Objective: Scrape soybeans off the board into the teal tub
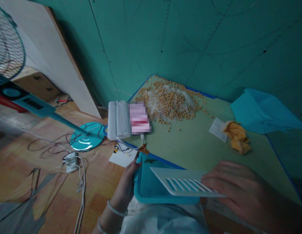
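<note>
My left hand (127, 178) grips the left rim of a teal plastic tub (165, 199), which sits by my lap, just below the table's front edge. Part of the tub's inside is hidden. Over its opening, my right hand (235, 187) holds a flat white slotted plate (181, 173) by its right end, fingers closed around it. A heap of round tan beans, seemingly soybeans (169, 100), lies at the table's far left corner, with fine white grains (154, 102) mixed through it.
On the pale green table (180, 148) are a crumpled yellow cloth (237, 135), a white packet (217, 130) and a teal container (258, 112). A white device (119, 120) holds a blurred screen at the left edge. A fan (87, 138) and cords stand left; a green wall rises behind.
</note>
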The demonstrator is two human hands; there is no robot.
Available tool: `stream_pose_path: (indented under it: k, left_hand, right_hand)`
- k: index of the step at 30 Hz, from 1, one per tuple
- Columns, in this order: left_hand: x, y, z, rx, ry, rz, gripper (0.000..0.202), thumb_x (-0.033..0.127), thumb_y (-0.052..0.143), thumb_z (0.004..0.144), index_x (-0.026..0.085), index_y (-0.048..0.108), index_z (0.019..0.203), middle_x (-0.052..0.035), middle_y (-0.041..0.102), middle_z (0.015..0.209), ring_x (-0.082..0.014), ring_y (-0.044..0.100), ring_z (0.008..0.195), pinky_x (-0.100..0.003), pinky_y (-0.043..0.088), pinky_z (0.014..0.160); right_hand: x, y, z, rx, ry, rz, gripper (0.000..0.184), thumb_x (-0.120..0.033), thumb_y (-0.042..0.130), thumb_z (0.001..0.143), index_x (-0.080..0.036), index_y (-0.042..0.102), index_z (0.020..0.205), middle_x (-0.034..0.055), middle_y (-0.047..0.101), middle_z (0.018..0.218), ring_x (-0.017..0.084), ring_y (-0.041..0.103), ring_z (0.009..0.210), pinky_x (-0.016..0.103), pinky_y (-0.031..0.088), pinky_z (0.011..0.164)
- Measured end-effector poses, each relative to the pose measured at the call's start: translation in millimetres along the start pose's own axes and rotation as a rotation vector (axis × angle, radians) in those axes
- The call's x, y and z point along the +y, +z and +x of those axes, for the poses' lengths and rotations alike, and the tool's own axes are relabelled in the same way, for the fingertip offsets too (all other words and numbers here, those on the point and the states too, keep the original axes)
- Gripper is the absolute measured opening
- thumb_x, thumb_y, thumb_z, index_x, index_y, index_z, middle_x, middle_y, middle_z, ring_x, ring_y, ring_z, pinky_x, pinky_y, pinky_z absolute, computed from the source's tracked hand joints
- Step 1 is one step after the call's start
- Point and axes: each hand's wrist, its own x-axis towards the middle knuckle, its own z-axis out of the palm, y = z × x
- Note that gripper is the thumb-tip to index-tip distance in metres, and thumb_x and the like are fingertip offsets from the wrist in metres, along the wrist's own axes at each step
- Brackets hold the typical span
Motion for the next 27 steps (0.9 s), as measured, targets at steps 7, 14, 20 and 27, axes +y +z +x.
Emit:
stream_pose_path:
  k: [7,14,20,27]
  left_hand:
    - [1,1.1,1,-0.01,-0.015,0.019,0.032,0.027,0.062,0.053,0.019,0.064,0.084,-0.0016,0.073,0.066,-0.0297,0.064,0.082,-0.039,0.046,0.078]
    - [-1,-9.3,14,-0.005,-0.011,0.08,0.024,0.023,0.061,0.049,0.018,0.066,0.072,-0.0014,0.072,0.06,-0.0318,0.064,0.081,-0.041,0.045,0.078]
    - [1,-8.8,13,0.021,-0.061,0.079,0.023,0.023,0.062,0.046,0.02,0.065,0.068,-0.0014,0.071,0.057,-0.0338,0.063,0.085,-0.043,0.046,0.077]
    - [-1,0.0,5,0.03,-0.032,0.024,0.032,0.026,0.059,0.049,0.017,0.065,0.079,-0.0054,0.073,0.068,-0.034,0.061,0.091,-0.043,0.046,0.079]
  right_hand:
    - [46,-3,2,0.044,0.218,-0.128,0.012,-0.025,0.043,0.083,-0.023,0.054,0.084,0.0025,0.064,0.075,0.019,0.059,0.07,0.033,0.042,0.065]
    - [83,-1,24,0.121,0.322,-0.303,0.02,-0.034,0.041,0.083,-0.023,0.058,0.082,0.004,0.066,0.076,0.021,0.06,0.065,0.032,0.043,0.056]
    - [87,4,27,0.076,0.291,-0.316,0.024,-0.034,0.041,0.084,-0.019,0.059,0.083,0.0054,0.066,0.077,0.02,0.06,0.066,0.031,0.042,0.059]
    - [86,7,24,0.073,0.266,-0.268,0.021,-0.032,0.041,0.084,-0.019,0.058,0.083,0.004,0.066,0.077,0.019,0.06,0.068,0.029,0.042,0.061]
